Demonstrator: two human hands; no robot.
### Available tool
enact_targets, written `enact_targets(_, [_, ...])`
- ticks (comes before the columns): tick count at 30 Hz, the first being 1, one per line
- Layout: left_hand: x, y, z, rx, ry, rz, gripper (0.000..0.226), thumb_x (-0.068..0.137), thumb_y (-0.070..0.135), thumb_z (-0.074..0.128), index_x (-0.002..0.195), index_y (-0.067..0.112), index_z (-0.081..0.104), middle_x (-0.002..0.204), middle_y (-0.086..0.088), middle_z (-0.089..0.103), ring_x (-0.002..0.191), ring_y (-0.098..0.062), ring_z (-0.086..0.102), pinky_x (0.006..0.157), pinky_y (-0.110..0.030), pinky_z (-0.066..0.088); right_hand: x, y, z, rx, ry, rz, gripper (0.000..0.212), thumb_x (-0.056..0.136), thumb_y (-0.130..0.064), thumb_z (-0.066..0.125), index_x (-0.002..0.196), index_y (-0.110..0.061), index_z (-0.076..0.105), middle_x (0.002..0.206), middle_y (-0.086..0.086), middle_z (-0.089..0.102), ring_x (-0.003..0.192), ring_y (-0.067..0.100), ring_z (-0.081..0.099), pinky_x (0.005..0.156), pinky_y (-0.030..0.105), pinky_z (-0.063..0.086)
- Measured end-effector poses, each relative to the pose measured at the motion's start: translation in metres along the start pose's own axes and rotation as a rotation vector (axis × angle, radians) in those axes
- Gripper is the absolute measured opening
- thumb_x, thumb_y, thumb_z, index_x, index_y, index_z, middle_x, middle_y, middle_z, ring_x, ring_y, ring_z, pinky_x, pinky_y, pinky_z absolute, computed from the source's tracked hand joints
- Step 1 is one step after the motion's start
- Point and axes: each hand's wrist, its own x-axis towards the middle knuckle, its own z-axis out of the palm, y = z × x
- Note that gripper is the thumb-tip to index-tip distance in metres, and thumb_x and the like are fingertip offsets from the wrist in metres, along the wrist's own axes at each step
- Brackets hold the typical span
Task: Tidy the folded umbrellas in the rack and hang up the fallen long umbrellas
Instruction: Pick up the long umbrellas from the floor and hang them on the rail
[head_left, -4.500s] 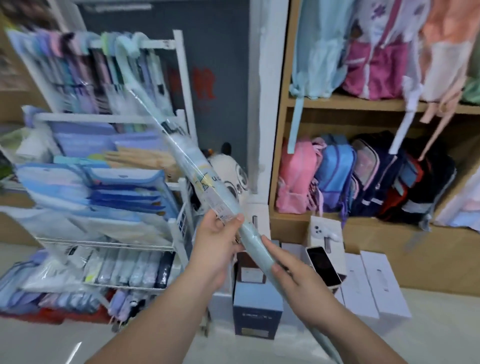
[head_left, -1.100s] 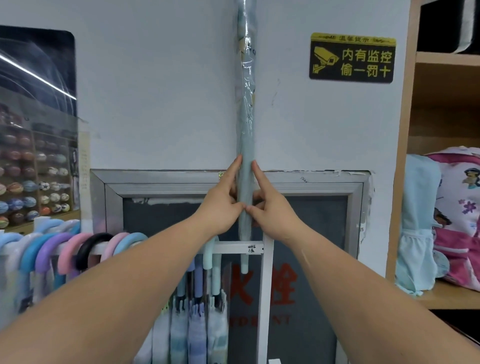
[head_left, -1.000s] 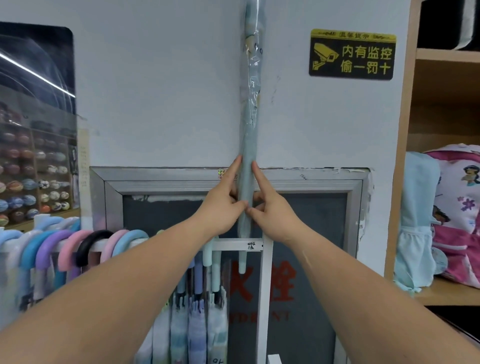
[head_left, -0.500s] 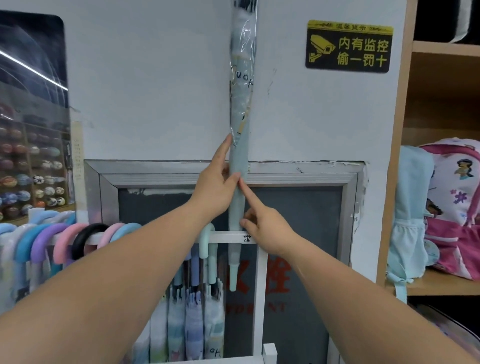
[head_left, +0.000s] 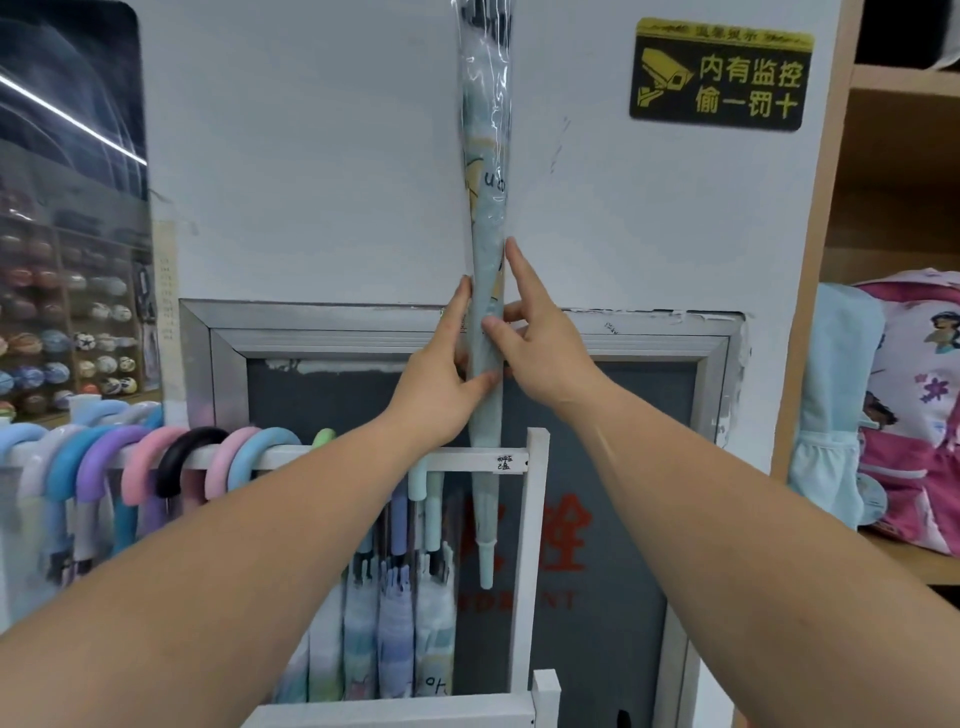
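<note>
I hold a long pale-blue umbrella (head_left: 485, 156) in a clear plastic sleeve upright against the white wall, its tip pointing down past the rack's top rail (head_left: 467, 460). My left hand (head_left: 441, 379) grips its lower shaft from the left. From the right, my right hand (head_left: 535, 348) pinches the same shaft with thumb and fingers. The umbrella's handle is out of view above the frame. Along the white rail, several long umbrellas (head_left: 171, 467) hang by curved pastel and black handles.
A white rack post (head_left: 530, 561) stands just right of the umbrella tip. A grey framed hydrant panel (head_left: 717, 374) sits behind. To the right, wooden shelves (head_left: 909, 561) hold backpacks (head_left: 914, 405). A surveillance sign (head_left: 719, 73) hangs on the wall.
The umbrella went from slanted low in front of the shelves to upright on the wall. In the last second it slid downward, and my right hand shifted up the shaft.
</note>
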Motion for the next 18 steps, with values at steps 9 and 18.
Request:
enact_targets(9, [-0.002,-0.009,-0.005,0.065,0.036,0.034,0.068,0.104,0.030,0.050,0.152,0.056,0.011,0.101,0.015,0.069,0.083,0.000,0.066,0.082,-0.023,0.050,-0.019,0.031,0.010,0.069,-0.111,0.037,0.094,0.097,-0.018,0.063,0.145,-0.069,-0.001,0.093,-0.017,0.067,0.082,0.010,0.067,0.089,0.049,0.058])
enact_targets(18, [0.023,-0.005,-0.010,-0.058,0.021,-0.006,0.069,0.103,0.026,0.053,0.142,0.070,0.016,0.110,-0.001,0.069,0.103,-0.015,0.070,0.096,-0.046,0.056,-0.036,0.048,0.008,-0.065,-0.155,0.038,0.087,0.098,-0.024,0.062,0.152,-0.059,0.004,0.086,0.000,0.069,0.071,0.006,0.061,0.078,0.026,0.052])
